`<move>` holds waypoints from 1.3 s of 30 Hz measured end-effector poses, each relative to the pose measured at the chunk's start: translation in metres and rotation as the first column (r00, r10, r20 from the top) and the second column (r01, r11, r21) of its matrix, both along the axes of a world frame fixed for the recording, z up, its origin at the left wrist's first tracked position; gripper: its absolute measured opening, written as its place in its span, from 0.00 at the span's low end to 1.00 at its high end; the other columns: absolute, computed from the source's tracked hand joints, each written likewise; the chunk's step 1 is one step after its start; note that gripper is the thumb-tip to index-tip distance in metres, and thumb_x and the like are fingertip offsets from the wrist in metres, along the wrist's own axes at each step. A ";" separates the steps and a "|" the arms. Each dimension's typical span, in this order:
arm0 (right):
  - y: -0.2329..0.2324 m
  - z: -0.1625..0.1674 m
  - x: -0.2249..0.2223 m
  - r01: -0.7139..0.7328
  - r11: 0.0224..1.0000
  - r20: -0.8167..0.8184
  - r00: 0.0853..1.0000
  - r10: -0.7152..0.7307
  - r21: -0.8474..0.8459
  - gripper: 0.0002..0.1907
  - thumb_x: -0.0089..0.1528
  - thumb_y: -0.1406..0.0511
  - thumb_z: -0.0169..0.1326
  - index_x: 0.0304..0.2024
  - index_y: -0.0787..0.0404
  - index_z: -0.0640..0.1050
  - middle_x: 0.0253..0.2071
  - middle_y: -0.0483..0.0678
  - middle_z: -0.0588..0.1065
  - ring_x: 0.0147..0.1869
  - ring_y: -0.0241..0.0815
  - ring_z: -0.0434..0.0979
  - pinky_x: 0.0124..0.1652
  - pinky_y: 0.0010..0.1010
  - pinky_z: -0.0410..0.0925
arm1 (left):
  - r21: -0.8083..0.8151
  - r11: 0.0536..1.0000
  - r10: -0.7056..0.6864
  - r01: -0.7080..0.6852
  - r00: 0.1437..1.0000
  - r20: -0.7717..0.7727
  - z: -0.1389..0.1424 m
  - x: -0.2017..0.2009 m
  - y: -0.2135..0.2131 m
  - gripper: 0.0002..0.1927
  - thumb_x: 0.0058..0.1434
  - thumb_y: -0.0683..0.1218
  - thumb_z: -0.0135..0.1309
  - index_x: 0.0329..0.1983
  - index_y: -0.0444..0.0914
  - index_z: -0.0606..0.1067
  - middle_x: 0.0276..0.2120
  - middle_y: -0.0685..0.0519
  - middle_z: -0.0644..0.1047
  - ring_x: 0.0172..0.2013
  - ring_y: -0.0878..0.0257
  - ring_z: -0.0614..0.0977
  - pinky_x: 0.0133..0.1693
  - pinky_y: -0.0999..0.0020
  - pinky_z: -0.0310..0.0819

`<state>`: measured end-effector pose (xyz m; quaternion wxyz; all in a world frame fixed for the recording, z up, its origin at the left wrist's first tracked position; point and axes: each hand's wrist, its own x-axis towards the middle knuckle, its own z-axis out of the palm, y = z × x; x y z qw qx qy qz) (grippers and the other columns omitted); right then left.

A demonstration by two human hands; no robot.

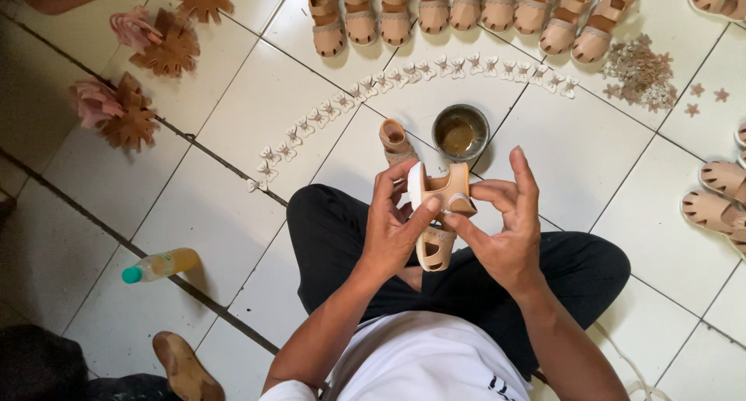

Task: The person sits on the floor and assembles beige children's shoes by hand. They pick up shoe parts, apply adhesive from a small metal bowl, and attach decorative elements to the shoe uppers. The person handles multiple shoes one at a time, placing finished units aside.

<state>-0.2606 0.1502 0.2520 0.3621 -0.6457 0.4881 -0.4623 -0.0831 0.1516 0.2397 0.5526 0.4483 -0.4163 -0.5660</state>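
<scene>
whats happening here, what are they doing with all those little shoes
A person sitting cross-legged on a tiled floor holds a small tan sandal in both hands, left hand and right hand pinching its strap. A metal bowl of amber liquid sits just ahead, beyond it an arc of small white bows and a row of sandals.

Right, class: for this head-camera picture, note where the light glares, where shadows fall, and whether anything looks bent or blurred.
Head view: soft daylight with a pale sheen on the white floor tiles; a short shadow lies beside the bottle and under the metal bowl; tile joints bow towards the edges, a wide-lens distortion; the left hand, right hand and the small sandal are sharp, the corners slightly softer.
</scene>
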 end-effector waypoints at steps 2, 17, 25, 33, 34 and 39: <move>-0.001 0.000 0.002 -0.021 1.000 0.082 0.996 0.019 0.019 0.53 0.59 0.71 0.67 0.77 0.69 0.48 0.47 0.54 0.77 0.58 0.42 0.77 0.61 0.32 0.71 | 0.008 1.000 -0.028 0.028 1.000 0.000 0.002 0.000 0.001 0.31 0.66 0.46 0.60 0.69 0.35 0.62 0.59 0.47 0.69 0.62 0.58 0.73 0.61 0.61 0.74; -0.007 -0.005 0.000 -0.056 0.989 -0.054 0.996 0.064 0.135 0.42 0.61 0.69 0.65 0.71 0.68 0.58 0.38 0.47 0.81 0.47 0.39 0.82 0.56 0.29 0.70 | 0.173 0.979 -0.050 0.103 0.956 -0.289 -0.045 0.004 -0.003 0.29 0.66 0.44 0.57 0.68 0.35 0.62 0.59 0.46 0.71 0.59 0.58 0.74 0.60 0.60 0.70; -0.035 -0.090 -0.038 0.117 0.993 -0.427 0.897 -0.110 -0.011 0.31 0.62 0.60 0.64 0.66 0.60 0.72 0.63 0.58 0.71 0.67 0.55 0.70 0.64 0.44 0.65 | 0.402 0.851 0.010 0.338 0.756 -0.655 -0.090 0.009 0.015 0.30 0.68 0.55 0.50 0.69 0.37 0.61 0.57 0.45 0.73 0.54 0.56 0.78 0.54 0.59 0.77; -0.124 -0.213 -0.053 -0.026 0.992 -0.846 0.520 0.119 0.123 0.38 0.64 0.36 0.45 0.68 0.48 0.73 0.81 0.57 0.36 0.82 0.64 0.29 0.73 0.59 0.31 | 0.392 0.829 -0.054 0.399 0.756 -0.653 -0.093 0.025 0.026 0.40 0.59 0.52 0.66 0.70 0.37 0.62 0.55 0.49 0.71 0.55 0.57 0.77 0.56 0.58 0.76; -0.132 -0.220 -0.051 -0.023 0.990 -0.849 0.511 0.133 0.141 0.38 0.64 0.36 0.44 0.68 0.47 0.73 0.81 0.57 0.36 0.82 0.65 0.28 0.72 0.60 0.31 | 0.410 0.825 -0.023 0.388 0.749 -0.662 -0.093 0.026 0.024 0.39 0.57 0.52 0.66 0.68 0.37 0.63 0.55 0.47 0.72 0.56 0.56 0.78 0.56 0.57 0.77; -0.149 -0.233 -0.043 -0.052 0.986 -0.865 0.475 0.163 0.158 0.37 0.64 0.36 0.42 0.63 0.49 0.77 0.80 0.56 0.37 0.81 0.65 0.28 0.70 0.63 0.29 | 0.389 0.851 0.041 0.353 0.692 -0.720 -0.096 0.031 0.013 0.37 0.57 0.55 0.67 0.62 0.37 0.63 0.55 0.40 0.74 0.57 0.49 0.78 0.55 0.54 0.79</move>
